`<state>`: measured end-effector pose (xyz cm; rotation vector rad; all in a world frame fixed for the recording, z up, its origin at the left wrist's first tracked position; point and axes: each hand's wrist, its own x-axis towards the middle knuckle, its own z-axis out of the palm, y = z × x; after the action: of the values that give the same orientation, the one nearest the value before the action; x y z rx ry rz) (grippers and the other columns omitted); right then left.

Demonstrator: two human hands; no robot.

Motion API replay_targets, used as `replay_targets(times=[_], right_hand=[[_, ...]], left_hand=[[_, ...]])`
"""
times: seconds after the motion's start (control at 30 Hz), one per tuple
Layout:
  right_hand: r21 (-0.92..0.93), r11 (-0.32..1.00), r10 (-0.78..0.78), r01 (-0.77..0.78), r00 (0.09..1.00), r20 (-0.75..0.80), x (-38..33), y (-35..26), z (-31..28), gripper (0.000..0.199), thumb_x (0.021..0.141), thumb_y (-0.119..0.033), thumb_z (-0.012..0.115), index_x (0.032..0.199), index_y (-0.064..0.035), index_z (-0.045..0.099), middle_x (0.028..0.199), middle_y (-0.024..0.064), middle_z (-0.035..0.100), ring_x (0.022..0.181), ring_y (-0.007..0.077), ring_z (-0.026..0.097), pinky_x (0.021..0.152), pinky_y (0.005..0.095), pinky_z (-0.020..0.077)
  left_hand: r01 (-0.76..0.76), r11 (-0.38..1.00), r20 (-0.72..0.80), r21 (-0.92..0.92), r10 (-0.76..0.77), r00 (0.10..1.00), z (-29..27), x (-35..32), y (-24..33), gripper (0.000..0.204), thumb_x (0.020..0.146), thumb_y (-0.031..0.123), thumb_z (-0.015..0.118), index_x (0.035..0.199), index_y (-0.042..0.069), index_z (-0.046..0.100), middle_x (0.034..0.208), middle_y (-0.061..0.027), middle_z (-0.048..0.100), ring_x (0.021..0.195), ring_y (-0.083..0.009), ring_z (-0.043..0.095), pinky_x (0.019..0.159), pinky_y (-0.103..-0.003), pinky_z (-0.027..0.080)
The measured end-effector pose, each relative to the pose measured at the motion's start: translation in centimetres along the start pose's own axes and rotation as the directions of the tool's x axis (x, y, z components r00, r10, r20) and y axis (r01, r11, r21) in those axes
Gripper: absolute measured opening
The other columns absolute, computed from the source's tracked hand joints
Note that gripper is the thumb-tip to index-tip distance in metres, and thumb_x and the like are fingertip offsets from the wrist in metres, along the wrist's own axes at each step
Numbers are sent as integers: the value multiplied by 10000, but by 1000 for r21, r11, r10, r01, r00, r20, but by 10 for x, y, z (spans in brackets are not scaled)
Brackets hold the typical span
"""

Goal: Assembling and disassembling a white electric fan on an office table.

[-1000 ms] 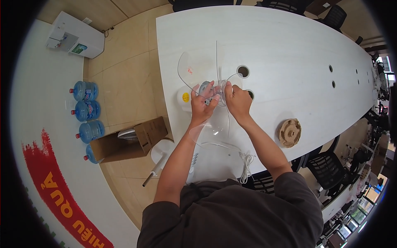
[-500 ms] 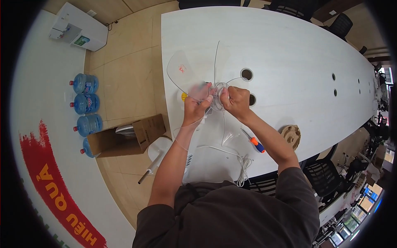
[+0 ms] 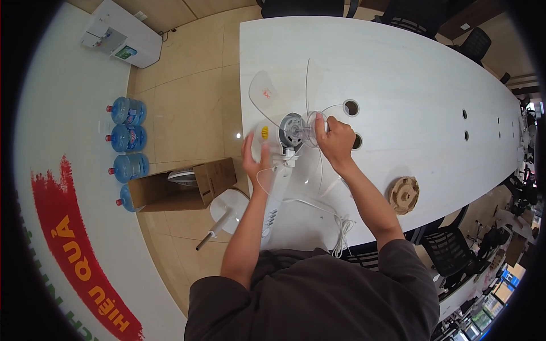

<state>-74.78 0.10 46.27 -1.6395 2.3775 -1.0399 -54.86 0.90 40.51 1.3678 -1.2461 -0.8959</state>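
Observation:
A clear plastic fan blade (image 3: 265, 95) is in my right hand (image 3: 336, 141), whose fingers close round its hub. The hub sits in front of the round metal motor (image 3: 292, 129), at or close to its shaft; I cannot tell whether it is seated. Slightly blurred, my left hand (image 3: 254, 156) has its fingers apart beside the white motor housing (image 3: 267, 122), which bears a yellow sticker. Below the motor runs the white fan neck (image 3: 278, 184) with its buttons, lying on the table toward me. The blades are see-through, so their edges are faint.
A white cable (image 3: 341, 230) lies coiled near the white table's (image 3: 421, 85) front edge. Right of my forearm is a moulded cardboard piece (image 3: 404, 195). On the floor at left stand an open carton (image 3: 216, 183), a white fan base with a pole (image 3: 227, 211) and several blue water bottles (image 3: 129, 138).
My left hand has left the blade hub and moved left and down beside the motor housing. The motor now shows. The orange-and-blue screwdriver has dropped out of sight by my right forearm.

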Motion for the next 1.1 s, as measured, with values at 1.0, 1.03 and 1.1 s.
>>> replay_targets(times=[1.0, 1.03, 1.1], right_hand=[[-303, 903, -289, 305, 952, 96, -6, -53, -33, 411, 837, -355, 657, 585, -48, 552, 534, 126, 576, 434, 313, 551, 413, 404, 419], [-295, 906, -291, 303, 953, 85, -6, -55, -32, 409, 835, -347, 660, 581, -47, 544, 535, 126, 574, 433, 314, 546, 413, 402, 416], [-295, 902, -305, 316, 949, 84, -9, -57, -28, 406, 833, -342, 663, 580, -50, 540, 536, 128, 574, 436, 318, 551, 413, 405, 419]], left_hand=[[679, 734, 790, 22, -429, 438, -45, -63, -22, 488, 848, 265, 755, 1220, -2, 587, 1008, -72, 664, 857, -146, 632, 766, -302, 519], [577, 817, 751, 3, -383, 539, -45, -65, -28, 490, 851, 279, 752, 1218, -2, 588, 1017, -77, 662, 881, -148, 627, 783, -301, 514], [467, 884, 697, -3, -333, 635, -49, -69, -35, 493, 854, 293, 750, 1215, -3, 588, 1026, -82, 660, 905, -150, 621, 799, -300, 509]])
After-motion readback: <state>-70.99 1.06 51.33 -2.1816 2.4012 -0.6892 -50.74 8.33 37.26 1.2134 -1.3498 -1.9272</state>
